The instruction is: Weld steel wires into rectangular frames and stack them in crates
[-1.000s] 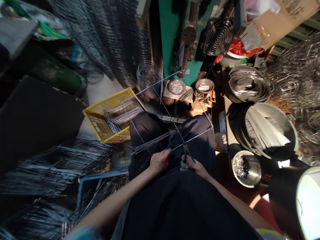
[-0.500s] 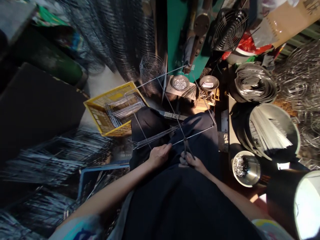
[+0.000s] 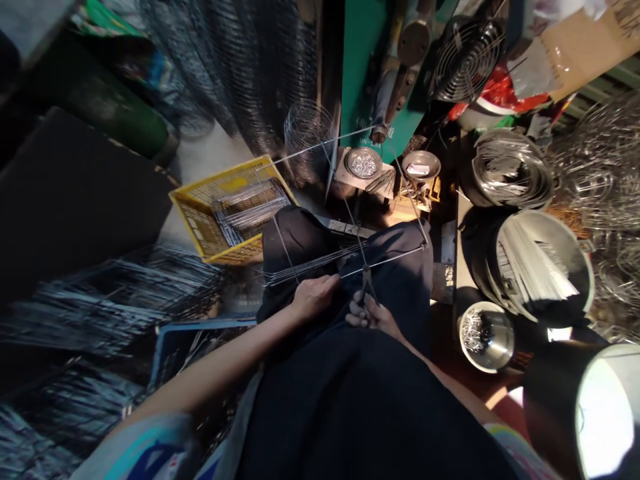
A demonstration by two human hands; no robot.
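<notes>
One yellow, slotted plastic crate (image 3: 239, 175) holding metal rods (image 3: 250, 221) stood at left. Above the dark-clothed lap (image 3: 306, 233), the left hand (image 3: 315, 295) pinched the near edge of a thin silver wire frame (image 3: 395, 258). The right hand (image 3: 370, 313) gripped dark metal pliers (image 3: 367, 279) at its crossing wire, fingers nearer the left than half a second earlier.

Exposure: dim, uneven | Glare: black cylindrical drum with white interior (image 3: 595, 410), 4 o'clock | Shadow: flat black panel (image 3: 85, 207), 9 o'clock | Smear: grey metal wire stacks (image 3: 85, 390), 8 o'clock | Edges: wide-angle stretch
</notes>
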